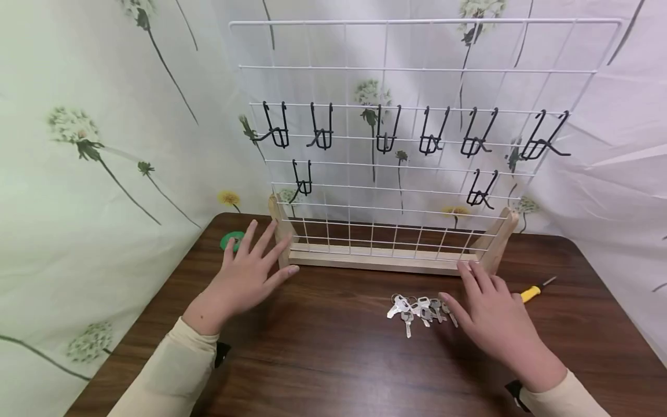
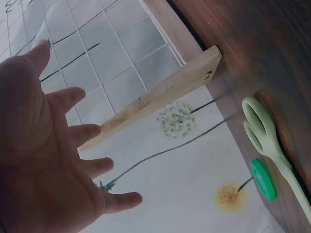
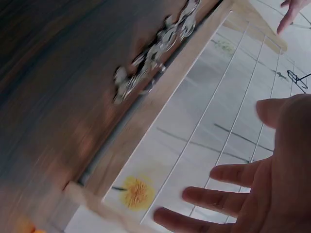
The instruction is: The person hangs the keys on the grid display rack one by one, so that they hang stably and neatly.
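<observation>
A white wire grid rack (image 1: 417,69) on a wooden base (image 1: 385,260) stands at the back of the brown table (image 1: 333,359), with several black hooks (image 1: 385,136) hung on it. My left hand (image 1: 250,272) hovers open with spread fingers near the rack's left wooden foot (image 2: 160,94). My right hand (image 1: 490,315) is open, fingers straight, just right of a bunch of silver keys (image 1: 419,310) lying in front of the rack. The keys (image 3: 155,53) also show, blurred, in the right wrist view. Neither hand holds anything.
A green tape roll (image 1: 233,239) lies at the table's back left, with light green scissors (image 2: 272,145) beside it. A yellow-handled screwdriver (image 1: 534,291) lies right of my right hand. Flower-printed cloth (image 1: 104,145) hangs around the table.
</observation>
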`<state>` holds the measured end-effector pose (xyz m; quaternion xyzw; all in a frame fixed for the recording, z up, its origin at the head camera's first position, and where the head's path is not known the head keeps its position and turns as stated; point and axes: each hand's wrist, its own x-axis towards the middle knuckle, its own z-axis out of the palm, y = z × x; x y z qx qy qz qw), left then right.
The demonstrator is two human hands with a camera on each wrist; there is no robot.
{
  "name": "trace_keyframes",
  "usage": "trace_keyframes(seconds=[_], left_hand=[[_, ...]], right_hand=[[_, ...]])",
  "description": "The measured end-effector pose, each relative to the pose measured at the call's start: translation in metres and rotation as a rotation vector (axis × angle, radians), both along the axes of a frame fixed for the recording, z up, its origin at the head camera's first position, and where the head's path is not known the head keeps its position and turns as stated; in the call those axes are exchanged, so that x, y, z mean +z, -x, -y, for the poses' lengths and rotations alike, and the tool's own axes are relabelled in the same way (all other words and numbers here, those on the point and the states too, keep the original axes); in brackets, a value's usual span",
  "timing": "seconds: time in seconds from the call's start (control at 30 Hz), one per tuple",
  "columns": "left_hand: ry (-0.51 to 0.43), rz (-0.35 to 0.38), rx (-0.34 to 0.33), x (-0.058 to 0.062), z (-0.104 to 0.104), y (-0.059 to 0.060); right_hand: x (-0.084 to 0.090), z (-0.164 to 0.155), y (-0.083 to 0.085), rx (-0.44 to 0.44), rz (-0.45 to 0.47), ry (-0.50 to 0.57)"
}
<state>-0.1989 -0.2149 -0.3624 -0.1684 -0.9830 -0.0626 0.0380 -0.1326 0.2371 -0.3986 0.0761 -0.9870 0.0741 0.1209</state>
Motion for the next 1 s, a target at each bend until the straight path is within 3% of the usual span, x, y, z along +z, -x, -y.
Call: trace_keyframes(seconds=[0.27, 0.43, 0.5, 0.53, 0.63, 0.77, 0.87, 1.0], left_hand=[[-0.083, -0.130, 0.075, 0.005, 0.002, 0.007], [-0.248, -0.351, 0.085, 0.012, 0.001, 0.012], [-0.353, -0.390, 0.093, 0.017, 0.001, 0.019], [-0.400, -0.372, 0.098, 0.022, 0.003, 0.025], [-0.545, -0.216, 0.090, 0.032, 0.008, 0.045], [-0.703, -0.045, 0.035, 0.026, 0.013, 0.064], [-0.760, -0.032, 0.028, 0.016, 0.012, 0.069], [-0.783, -0.101, 0.055, 0.006, 0.009, 0.072]], right_hand=[[-0.005, 0.027, 0.014, 0.071, 0.033, 0.017], [-0.016, 0.042, 0.023, 0.105, 0.044, 0.029], [-0.020, 0.047, 0.027, 0.106, 0.061, 0.035], [-0.020, 0.050, 0.029, 0.110, 0.080, 0.042], [-0.023, 0.057, 0.034, 0.115, 0.146, 0.045], [-0.029, 0.067, 0.036, 0.115, 0.210, 0.012], [-0.032, 0.072, 0.037, 0.115, 0.230, -0.004], [-0.036, 0.073, 0.037, 0.106, 0.246, 0.013]])
